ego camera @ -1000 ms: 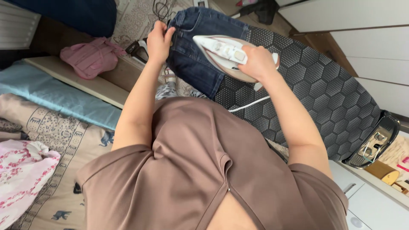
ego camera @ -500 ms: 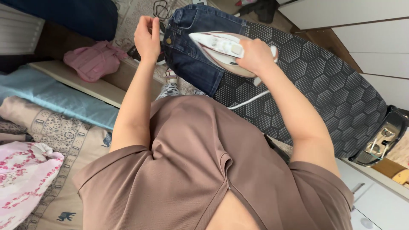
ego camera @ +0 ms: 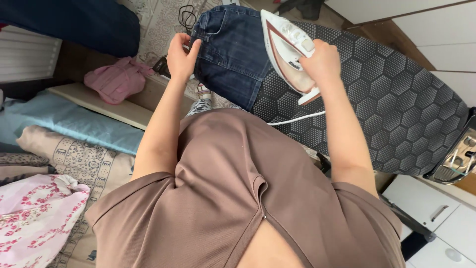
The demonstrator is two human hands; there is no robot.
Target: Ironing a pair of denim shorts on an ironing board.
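Observation:
Dark blue jeans lie over the narrow end of an ironing board with a black hexagon-patterned cover. My left hand grips the jeans at their left edge, near the waistband. My right hand holds a white and rose steam iron by its handle. The iron is tipped up on its heel, its tip pointing away, beside the right edge of the jeans. Its white cord trails across the board toward my body.
A metal iron rest sits at the board's right end, above white drawers. To the left lie a pink garment on a wooden ledge, a light blue sheet, patterned bedding and floral pink cloth. White cabinet fronts stand behind.
My right hand lifted the iron off the jeans and tipped it upright, shifting it right. My left hand went from hovering beside the jeans to gripping their edge again.

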